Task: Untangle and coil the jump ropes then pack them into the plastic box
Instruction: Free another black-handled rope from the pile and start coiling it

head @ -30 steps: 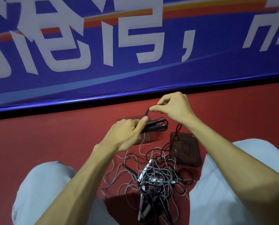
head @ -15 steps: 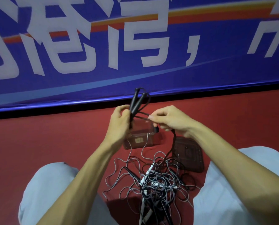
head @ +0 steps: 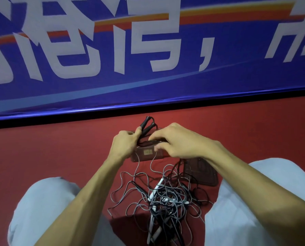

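A small clear plastic box (head: 144,155) stands on the red floor in front of me. My left hand (head: 124,145) grips the two black handles (head: 146,126) of a coiled black jump rope, which stick up over the box's left end. My right hand (head: 179,142) sits over the box's right part with curled fingers pressing the black cord down into it. A tangle of grey and black ropes with white handles (head: 166,197) lies on the floor between my knees. One grey cord runs from the tangle up over the box's front.
The box's dark lid (head: 200,172) lies flat on the floor to the right of the box. A blue banner (head: 148,59) with white characters stands close behind. My knees in light trousers (head: 265,201) flank the tangle on both sides.
Both hands came down from chest height to the box. The black rope's handles now stand at the box's left end and my right hand has moved onto the box.
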A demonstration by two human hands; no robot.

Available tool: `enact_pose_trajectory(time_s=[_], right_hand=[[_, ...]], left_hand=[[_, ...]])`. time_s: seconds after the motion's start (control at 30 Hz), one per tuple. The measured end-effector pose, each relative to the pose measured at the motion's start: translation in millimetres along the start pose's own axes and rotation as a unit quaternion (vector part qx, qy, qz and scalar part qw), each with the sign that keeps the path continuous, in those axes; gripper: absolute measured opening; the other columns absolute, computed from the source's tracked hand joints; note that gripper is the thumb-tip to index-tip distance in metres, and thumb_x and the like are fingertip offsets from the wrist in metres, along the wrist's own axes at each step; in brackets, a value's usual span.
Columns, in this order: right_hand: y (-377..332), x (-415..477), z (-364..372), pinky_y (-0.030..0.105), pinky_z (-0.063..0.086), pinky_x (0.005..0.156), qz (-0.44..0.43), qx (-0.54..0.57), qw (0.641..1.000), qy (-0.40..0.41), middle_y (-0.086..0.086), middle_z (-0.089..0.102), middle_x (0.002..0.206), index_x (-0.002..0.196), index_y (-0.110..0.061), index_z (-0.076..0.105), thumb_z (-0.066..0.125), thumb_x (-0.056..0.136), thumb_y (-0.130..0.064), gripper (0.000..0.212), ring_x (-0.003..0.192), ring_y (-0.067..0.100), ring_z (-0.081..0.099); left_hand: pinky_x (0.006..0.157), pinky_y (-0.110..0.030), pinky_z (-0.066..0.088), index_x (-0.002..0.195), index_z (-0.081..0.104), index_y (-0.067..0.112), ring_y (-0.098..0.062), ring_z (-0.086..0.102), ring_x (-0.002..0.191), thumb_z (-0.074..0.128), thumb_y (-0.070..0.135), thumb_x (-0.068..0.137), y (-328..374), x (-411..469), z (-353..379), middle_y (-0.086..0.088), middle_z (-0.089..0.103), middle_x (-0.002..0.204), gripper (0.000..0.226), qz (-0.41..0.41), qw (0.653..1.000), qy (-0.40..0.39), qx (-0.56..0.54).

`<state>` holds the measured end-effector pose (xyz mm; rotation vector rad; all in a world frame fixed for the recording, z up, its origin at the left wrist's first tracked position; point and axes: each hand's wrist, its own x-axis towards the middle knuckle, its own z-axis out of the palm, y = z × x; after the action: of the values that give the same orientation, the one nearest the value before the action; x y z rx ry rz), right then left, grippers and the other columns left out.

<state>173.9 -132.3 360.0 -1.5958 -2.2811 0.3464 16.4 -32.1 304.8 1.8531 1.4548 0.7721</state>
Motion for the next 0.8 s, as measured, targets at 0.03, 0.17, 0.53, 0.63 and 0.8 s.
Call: enact_pose_trajectory(time_s=[0.03, 0.17, 0.53, 0.63, 0.8], right_hand=[[0, 0, 0, 0.033, 0.051, 0.081, -0.006, -0.011, 1.0, 0.028, -0.005, 0.072, 0.096, 0.111, -0.021, 0.069, 0.061, 0.092, -0.017, 0.021, 0.079, 0.009, 0.063], [8, 2, 0, 0.026, 0.044, 0.082, -0.046, -0.045, 0.988, 0.139, -0.002, 0.071, 0.092, 0.109, -0.015, 0.072, 0.063, 0.091, -0.013, 0.02, 0.083, 0.014, 0.057], [30, 14, 20, 0.025, 0.035, 0.078, 0.115, 0.063, 0.967, 0.217, -0.003, 0.065, 0.087, 0.087, -0.018, 0.07, 0.065, 0.09, -0.023, 0.008, 0.089, 0.015, 0.056], [21, 15, 22, 0.025, 0.041, 0.071, 0.152, 0.152, 0.959, 0.186, -0.008, 0.065, 0.076, 0.081, -0.019, 0.065, 0.061, 0.093, -0.023, 0.013, 0.079, 0.01, 0.06], [9, 14, 31, 0.022, 0.036, 0.038, 0.202, 0.407, 0.884, 0.112, 0.008, 0.061, 0.062, 0.078, -0.011, 0.055, 0.05, 0.1, -0.023, 0.026, 0.046, 0.019, 0.057]], left_hand=[[0.054, -0.032, 0.041, 0.064, 0.063, 0.005, -0.026, 0.052, 0.052, 0.045, 0.053, 0.096, 0, 0, 0, -0.011, 0.063, 0.06, 0.061, 0.007, 0.999, -0.009, 0.043], [0.062, -0.033, 0.049, 0.065, 0.066, 0.008, -0.029, 0.064, 0.066, 0.039, 0.062, 0.093, -1, -5, 5, -0.013, 0.066, 0.064, 0.067, 0.04, 0.986, -0.045, 0.157], [0.069, -0.035, 0.033, 0.059, 0.039, 0.016, -0.04, 0.062, 0.083, 0.019, 0.04, 0.105, 20, -36, -3, -0.019, 0.066, 0.083, 0.056, 0.248, 0.917, 0.022, 0.312], [0.064, -0.033, 0.032, 0.058, 0.036, 0.018, -0.037, 0.062, 0.076, 0.019, 0.039, 0.105, 20, -37, -7, -0.014, 0.063, 0.072, 0.054, 0.291, 0.897, 0.038, 0.332], [0.057, -0.032, 0.03, 0.063, 0.047, 0.018, -0.035, 0.058, 0.062, 0.018, 0.041, 0.103, 19, -32, -11, -0.009, 0.062, 0.065, 0.054, 0.32, 0.884, 0.071, 0.332]])
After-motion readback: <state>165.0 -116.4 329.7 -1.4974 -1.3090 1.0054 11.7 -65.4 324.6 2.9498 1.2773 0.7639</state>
